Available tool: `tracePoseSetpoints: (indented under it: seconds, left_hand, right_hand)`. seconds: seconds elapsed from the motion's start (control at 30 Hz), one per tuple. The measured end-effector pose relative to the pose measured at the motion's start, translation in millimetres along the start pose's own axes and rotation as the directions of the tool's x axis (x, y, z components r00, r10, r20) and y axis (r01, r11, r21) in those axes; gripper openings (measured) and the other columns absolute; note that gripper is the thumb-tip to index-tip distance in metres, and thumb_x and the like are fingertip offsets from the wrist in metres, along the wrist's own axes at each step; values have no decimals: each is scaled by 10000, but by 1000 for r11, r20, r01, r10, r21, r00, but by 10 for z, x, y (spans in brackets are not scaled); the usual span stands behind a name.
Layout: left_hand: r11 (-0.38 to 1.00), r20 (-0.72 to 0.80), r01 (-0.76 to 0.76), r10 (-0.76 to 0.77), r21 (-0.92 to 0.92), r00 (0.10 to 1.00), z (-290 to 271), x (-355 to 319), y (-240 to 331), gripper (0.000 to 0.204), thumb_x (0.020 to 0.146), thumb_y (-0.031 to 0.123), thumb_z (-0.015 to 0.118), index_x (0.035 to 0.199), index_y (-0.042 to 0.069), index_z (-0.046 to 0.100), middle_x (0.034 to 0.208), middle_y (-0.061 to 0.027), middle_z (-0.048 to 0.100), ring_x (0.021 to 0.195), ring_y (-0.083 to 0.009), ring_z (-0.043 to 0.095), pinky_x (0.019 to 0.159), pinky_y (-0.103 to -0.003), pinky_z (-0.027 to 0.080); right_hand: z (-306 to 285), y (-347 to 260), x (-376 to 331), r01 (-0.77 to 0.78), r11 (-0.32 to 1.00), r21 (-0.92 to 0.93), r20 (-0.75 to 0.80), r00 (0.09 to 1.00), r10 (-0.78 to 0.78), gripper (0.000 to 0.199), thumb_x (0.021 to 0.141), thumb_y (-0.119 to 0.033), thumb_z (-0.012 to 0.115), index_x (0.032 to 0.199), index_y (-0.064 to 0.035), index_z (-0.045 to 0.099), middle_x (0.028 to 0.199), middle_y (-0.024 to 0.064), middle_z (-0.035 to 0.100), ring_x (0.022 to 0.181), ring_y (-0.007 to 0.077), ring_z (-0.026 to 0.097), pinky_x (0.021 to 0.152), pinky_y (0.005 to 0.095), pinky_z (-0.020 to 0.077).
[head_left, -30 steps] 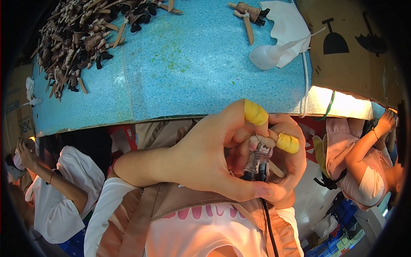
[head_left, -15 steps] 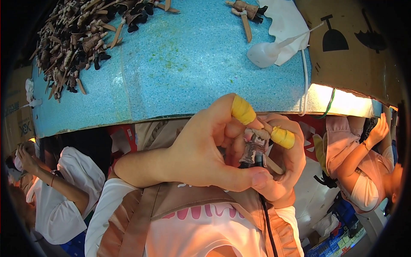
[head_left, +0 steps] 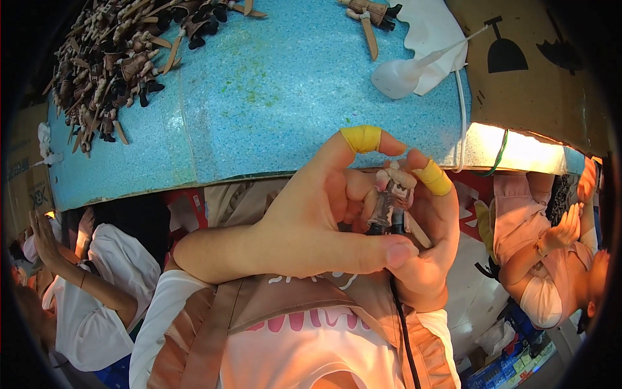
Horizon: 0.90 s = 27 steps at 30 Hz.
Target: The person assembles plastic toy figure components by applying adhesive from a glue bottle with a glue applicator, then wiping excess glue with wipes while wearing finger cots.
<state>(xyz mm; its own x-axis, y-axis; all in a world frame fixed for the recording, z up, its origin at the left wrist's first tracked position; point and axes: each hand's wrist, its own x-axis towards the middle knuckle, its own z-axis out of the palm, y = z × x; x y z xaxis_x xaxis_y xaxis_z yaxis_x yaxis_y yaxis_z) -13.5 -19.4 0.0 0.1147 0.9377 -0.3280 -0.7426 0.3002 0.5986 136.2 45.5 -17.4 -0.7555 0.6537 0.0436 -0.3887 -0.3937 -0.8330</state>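
Observation:
A small toy figurine in a brown outfit with black boots is cupped between my two hands, just in front of the table edge. Its pale head points up and away from me, and a tan blade-like piece sticks out beside its legs. My left hand curls round it, with the thumb across near the boots. Fingers of my right hand wrap it from the right side. Yellow tape circles both index fingers, whose tips arch close together above the figurine's head. Its lower end is partly hidden by my left thumb.
On the blue tabletop, a heap of similar figurines lies at the far left. Another figurine, a white squeeze bottle and a white sheet sit far right beside a cardboard box. People work on either side.
My index fingers have lifted off the figurine's head and now arch above it, showing more of it. The figurine stands slightly straighter. The neighbours' hands have moved.

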Motion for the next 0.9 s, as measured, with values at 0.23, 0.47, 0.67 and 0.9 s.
tracePoseSetpoints:
  seconds: [0.23, 0.47, 0.67, 0.9]
  left_hand:
    - [996, 19, 22, -21, -89, 1000, 28, 19, 38, 771, 680, 9, 728, 1288, 65, 258, 1144, -133, 495, 1070, -191, 499, 906, -323, 418]
    - [999, -9, -28, 28, -18, 1000, 11, 11, -10, 681, 698, -45, 693, 1249, 41, 302, 1147, -145, 512, 1075, -205, 511, 923, -346, 414]
    - [994, -33, -46, 49, 99, 998, -18, -12, -34, 633, 700, -48, 694, 1211, 34, 330, 1145, -158, 517, 1076, -218, 519, 913, -346, 427]
    - [987, 3, -93, 93, 127, 996, -44, -12, -57, 560, 703, -17, 708, 1142, 32, 364, 1125, -163, 516, 1047, -216, 530, 891, -351, 445]
  right_hand:
    - [0, -4, 14, -3, 995, -100, -35, 999, -1, 769, 687, -22, 726, 1309, 13, 275, 1186, 157, 423, 1122, 266, 465, 909, 354, 398]
    - [-16, 0, 54, 107, 980, -166, 23, 994, -104, 700, 699, -17, 713, 1272, 42, 316, 1168, 153, 390, 1100, 285, 483, 885, 380, 423]
    - [-67, -64, 71, 243, 790, -564, 88, 968, -235, 644, 671, -105, 741, 1185, 87, 404, 1063, 181, 433, 970, 266, 526, 807, 342, 462]
    - [-74, -28, 38, 272, 667, -694, 108, 955, -277, 620, 632, -161, 765, 1112, 94, 467, 1061, 195, 444, 877, 243, 531, 739, 319, 473]
